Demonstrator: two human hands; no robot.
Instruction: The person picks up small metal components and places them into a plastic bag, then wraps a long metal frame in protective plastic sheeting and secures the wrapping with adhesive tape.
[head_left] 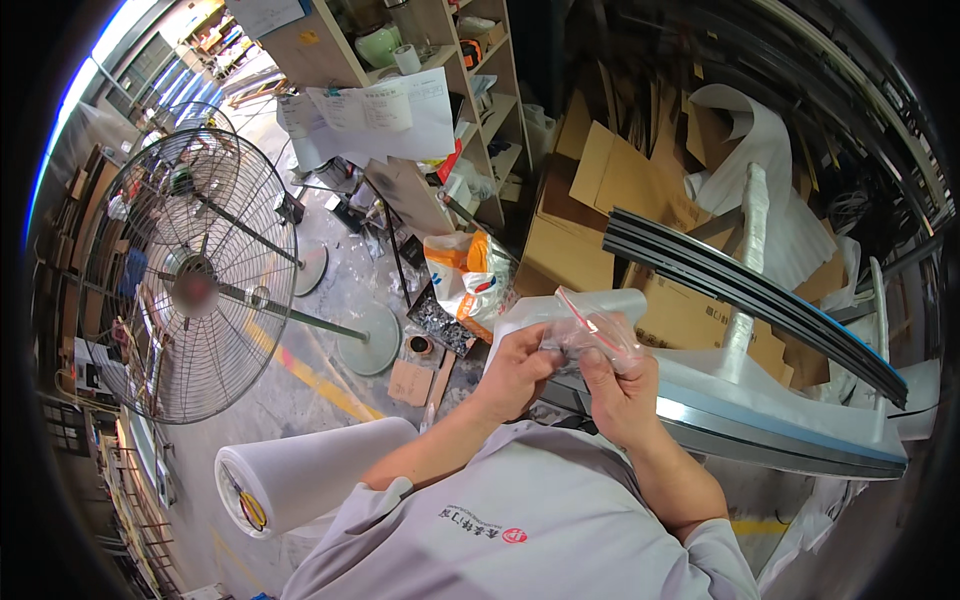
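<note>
In front of my chest both hands hold a clear plastic zip bag (592, 322) with a red strip along its edge. My left hand (519, 372) is closed on the bag's left side, fingers curled. My right hand (622, 396) pinches the other side, thumb on top. What the bag contains, if anything, I cannot make out. Just beyond and below the hands lie long grey metal profiles (770, 435), partly covered by white foam sheet (690, 366). Dark profiles with a blue edge (745, 290) lie across a rack post wrapped in white (752, 225).
A large caged fan (195, 290) stands at the left on a round base (368, 340). A white foam roll (300, 470), scissors (250, 508) in its end, lies near my left elbow. Ahead are a shelf unit (400, 195), an orange-white sack (468, 280) and cardboard (625, 170).
</note>
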